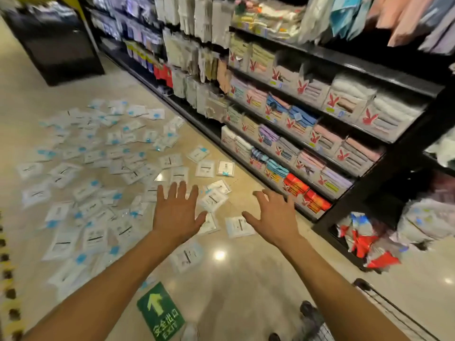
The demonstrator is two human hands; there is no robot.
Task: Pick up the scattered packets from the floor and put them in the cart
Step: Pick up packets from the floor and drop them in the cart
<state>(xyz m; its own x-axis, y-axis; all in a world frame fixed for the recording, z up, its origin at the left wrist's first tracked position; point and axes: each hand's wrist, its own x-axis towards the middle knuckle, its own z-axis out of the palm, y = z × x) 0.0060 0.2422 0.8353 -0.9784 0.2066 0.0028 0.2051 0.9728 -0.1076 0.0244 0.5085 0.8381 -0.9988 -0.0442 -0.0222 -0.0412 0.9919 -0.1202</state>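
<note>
Head: packets (213, 199) beneath 2 hands (176, 212) (273, 217)

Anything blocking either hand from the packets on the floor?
Nothing visible. The left hand and right hand hover open above the packets, with a clear path down. The cart is only partly in view, lower right.

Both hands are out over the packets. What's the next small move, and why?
Probably lower the right hand onto the lone packet beside its thumb and pinch it. Both hands are open and empty, the left hand hovers over the pile, and the cart sits on the right.
</note>
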